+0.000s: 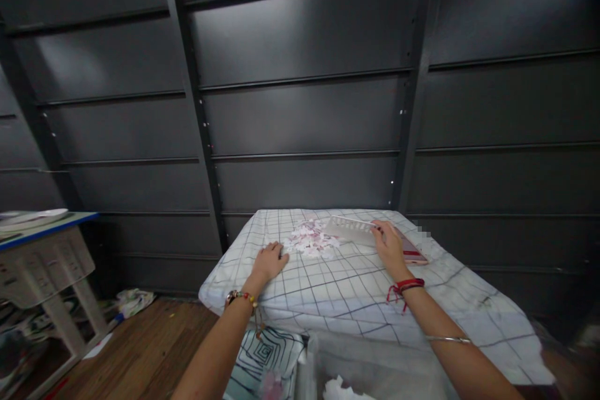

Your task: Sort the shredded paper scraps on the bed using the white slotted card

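Beyond the near translucent bin (375, 350) holding white pieces (342, 391), my right fingers (383, 225) pinch a white slotted tray (352, 231) while my left fingers (273, 246) lie loosely spread, empty, beside paper scraps (312, 240).

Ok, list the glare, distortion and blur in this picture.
Head view: pale, diffuse glare on the dark wall; head view: its uprights lean, converging downward; head view: the paper scraps beside the left hand blur together; head view: a small blocky, pixelated patch right of the right hand.
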`<state>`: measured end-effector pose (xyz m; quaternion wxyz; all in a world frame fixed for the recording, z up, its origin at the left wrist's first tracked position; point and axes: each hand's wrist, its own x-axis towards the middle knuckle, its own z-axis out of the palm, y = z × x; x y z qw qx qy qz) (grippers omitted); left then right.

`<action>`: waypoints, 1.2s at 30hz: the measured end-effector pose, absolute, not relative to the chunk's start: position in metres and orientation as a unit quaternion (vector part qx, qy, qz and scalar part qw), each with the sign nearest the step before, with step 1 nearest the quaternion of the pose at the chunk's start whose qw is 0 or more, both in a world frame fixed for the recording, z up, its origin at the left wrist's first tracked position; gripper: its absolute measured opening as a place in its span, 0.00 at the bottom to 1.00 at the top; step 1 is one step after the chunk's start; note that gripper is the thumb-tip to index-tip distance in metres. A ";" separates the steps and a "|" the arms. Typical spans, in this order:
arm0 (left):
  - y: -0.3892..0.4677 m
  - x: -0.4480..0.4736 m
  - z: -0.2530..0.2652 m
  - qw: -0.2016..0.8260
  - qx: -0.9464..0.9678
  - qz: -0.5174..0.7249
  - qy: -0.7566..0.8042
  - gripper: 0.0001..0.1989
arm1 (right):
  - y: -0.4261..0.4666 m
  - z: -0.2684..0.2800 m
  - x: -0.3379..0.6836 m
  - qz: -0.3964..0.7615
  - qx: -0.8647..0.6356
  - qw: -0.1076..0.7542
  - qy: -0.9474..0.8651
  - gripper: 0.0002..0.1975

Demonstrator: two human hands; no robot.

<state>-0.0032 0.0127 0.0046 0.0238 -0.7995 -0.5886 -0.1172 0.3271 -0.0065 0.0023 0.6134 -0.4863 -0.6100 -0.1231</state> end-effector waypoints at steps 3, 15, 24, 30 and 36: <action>0.011 -0.003 0.007 0.025 -0.799 -0.124 -0.587 0.19 | -0.008 0.004 0.329 -0.134 -0.485 0.621 -0.600 0.12; 0.005 -0.001 0.014 0.012 -0.793 -0.141 -0.593 0.18 | -0.015 0.007 0.331 -0.157 -0.483 0.625 -0.593 0.14; 0.008 -0.003 0.011 0.011 -0.792 -0.149 -0.592 0.18 | -0.020 0.009 0.329 -0.149 -0.469 0.624 -0.606 0.13; 0.010 -0.004 0.009 0.014 -0.790 -0.150 -0.594 0.16 | -0.022 0.011 0.327 -0.143 -0.465 0.628 -0.607 0.13; 0.009 -0.004 0.010 0.014 -0.788 -0.153 -0.596 0.16 | -0.024 0.013 0.325 -0.139 -0.461 0.631 -0.609 0.13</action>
